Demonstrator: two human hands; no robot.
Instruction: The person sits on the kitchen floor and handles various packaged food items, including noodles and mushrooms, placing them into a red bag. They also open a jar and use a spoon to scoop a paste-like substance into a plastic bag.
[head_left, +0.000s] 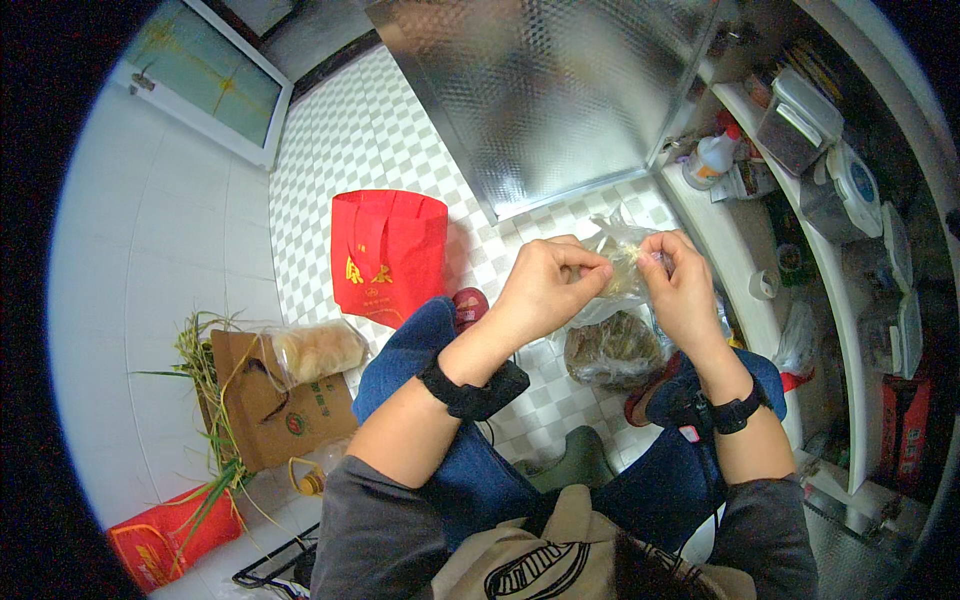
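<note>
Both hands meet in front of me over a clear plastic bag (619, 225) with small pale-yellow pieces (621, 279) in or on it; what these are I cannot tell. My left hand (559, 281) has its thumb and fingertips pinched together at the bag's left side. My right hand (679, 281) pinches the bag's right side by the yellow bits. Just below them, a second clear bag with dark brownish contents (615, 349) rests on the tiled floor between my feet.
A red tote bag (390, 251) stands on the floor ahead left. At left are a cardboard box (300, 420) with green stalks, a bag of pale food (319, 351) and a plastic bottle (309, 480). A metal-framed textured glass door (555, 97) stands ahead; shelves (814, 217) with containers line the right.
</note>
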